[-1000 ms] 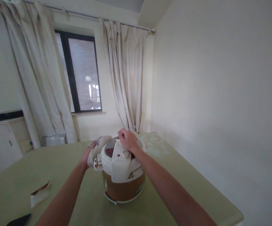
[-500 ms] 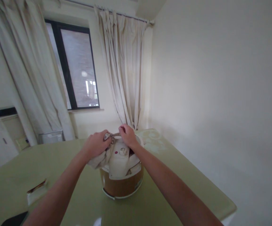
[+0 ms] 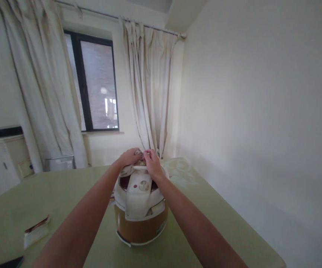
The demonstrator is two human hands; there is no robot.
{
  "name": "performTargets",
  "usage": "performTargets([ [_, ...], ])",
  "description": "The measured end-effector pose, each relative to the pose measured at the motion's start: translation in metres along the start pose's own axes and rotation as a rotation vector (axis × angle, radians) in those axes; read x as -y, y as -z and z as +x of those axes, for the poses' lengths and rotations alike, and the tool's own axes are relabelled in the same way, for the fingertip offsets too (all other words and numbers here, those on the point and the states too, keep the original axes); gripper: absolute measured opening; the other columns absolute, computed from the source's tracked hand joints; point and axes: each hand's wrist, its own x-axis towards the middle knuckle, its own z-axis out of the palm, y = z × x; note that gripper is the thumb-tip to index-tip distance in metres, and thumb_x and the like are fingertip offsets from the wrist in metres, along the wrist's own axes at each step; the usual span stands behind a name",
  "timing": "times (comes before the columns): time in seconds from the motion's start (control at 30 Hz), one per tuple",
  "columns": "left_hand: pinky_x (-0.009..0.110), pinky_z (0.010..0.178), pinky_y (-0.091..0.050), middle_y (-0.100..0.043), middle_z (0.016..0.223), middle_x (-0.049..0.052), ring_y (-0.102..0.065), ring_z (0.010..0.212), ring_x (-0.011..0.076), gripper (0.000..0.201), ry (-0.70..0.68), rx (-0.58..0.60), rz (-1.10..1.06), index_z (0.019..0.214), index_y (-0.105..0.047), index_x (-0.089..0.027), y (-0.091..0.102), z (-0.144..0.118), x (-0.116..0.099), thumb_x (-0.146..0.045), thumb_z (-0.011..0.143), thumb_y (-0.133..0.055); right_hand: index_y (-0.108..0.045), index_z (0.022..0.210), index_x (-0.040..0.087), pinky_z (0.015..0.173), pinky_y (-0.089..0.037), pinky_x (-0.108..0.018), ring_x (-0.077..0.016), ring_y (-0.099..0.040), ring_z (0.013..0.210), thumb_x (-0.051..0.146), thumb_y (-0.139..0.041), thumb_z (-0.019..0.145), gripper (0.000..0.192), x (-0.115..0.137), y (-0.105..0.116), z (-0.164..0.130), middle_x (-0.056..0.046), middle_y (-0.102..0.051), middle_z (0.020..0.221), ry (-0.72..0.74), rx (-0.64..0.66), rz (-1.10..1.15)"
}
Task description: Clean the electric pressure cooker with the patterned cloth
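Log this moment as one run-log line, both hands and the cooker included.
left hand: at far top of cooker | right hand: beside it, grip unclear | cooker: upright on green table | cloth: mostly hidden

You can make out no word, brand or number with certainty. In front of you, on the white lid (image 3: pixel 138 206) of the cooker (image 3: pixel 138 230), a round piece (image 3: pixel 143 185) carries dark marks, too small and blurred for you to tell letters from a symbol. Just left of it you see a reddish dot (image 3: pixel 135 186). Low on the near right of the cooker's brown side sits a small label (image 3: pixel 161 228), its print unreadable to you. Any lettering on the packet (image 3: pixel 36 233), at the near left of the table (image 3: pixel 107 257), is illegible too
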Motion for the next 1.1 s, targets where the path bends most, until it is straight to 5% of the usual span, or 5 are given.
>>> performTargets([
  [0.3,0.032,0.075,-0.05,-0.07,0.074,0.002,-0.062,0.076,0.0214,0.046,-0.103,-0.055,-0.439,0.078,-0.071,-0.018,0.002,-0.024,0.021,-0.062,0.079,-0.062,-0.065,0.093,0.023,0.087,-0.046,-0.028,-0.0183,-0.064,0.095,0.035,-0.052,0.1,0.019,-0.007,0.002,0.003,-0.002,-0.072,0.097,0.001,-0.089,0.032],
  [0.6,0.03,0.074,-0.048,-0.069,0.076,0.001,-0.061,0.078,0.0214,0.045,0.007,-0.224,-0.252,0.083,-0.067,-0.02,0.026,-0.09,0.032,-0.063,0.086,-0.054,-0.071,0.077,0.021,0.075,-0.041,-0.027,-0.0162,-0.063,0.08,0.037,-0.063,0.097,0.027,0.0,0.001,-0.002,0.0,-0.071,0.078,0.07,0.13,-0.126],
  [0.83,0.031,0.079,-0.049,-0.073,0.087,0.002,-0.065,0.086,0.0231,0.038,-0.044,-0.273,-0.106,0.089,-0.066,-0.023,0.023,-0.163,0.01,-0.059,0.092,-0.052,-0.071,0.074,0.021,0.071,-0.038,-0.027,-0.0157,-0.062,0.076,0.034,-0.065,0.095,0.025,0.002,-0.002,-0.003,0.0,-0.072,0.075,0.082,0.102,-0.149],
  [0.97,0.032,0.079,-0.048,-0.074,0.088,0.002,-0.066,0.084,0.0226,0.036,-0.001,-0.254,-0.035,0.095,-0.066,-0.025,0.02,-0.15,0.007,-0.057,0.094,-0.048,-0.072,0.074,0.02,0.072,-0.037,-0.027,-0.016,-0.063,0.076,0.034,-0.066,0.094,0.025,0.002,-0.003,-0.002,-0.001,-0.072,0.076,0.073,0.093,-0.169],
  [1.1,0.031,0.073,-0.047,-0.071,0.078,0.0,-0.062,0.075,0.0206,0.039,0.03,-0.203,-0.087,0.087,-0.066,-0.025,0.02,-0.094,0.021,-0.062,0.089,-0.053,-0.072,0.074,0.02,0.072,-0.038,-0.027,-0.0165,-0.062,0.076,0.039,-0.063,0.098,0.032,0.002,-0.003,-0.001,-0.001,-0.071,0.075,0.051,0.102,-0.181],
])
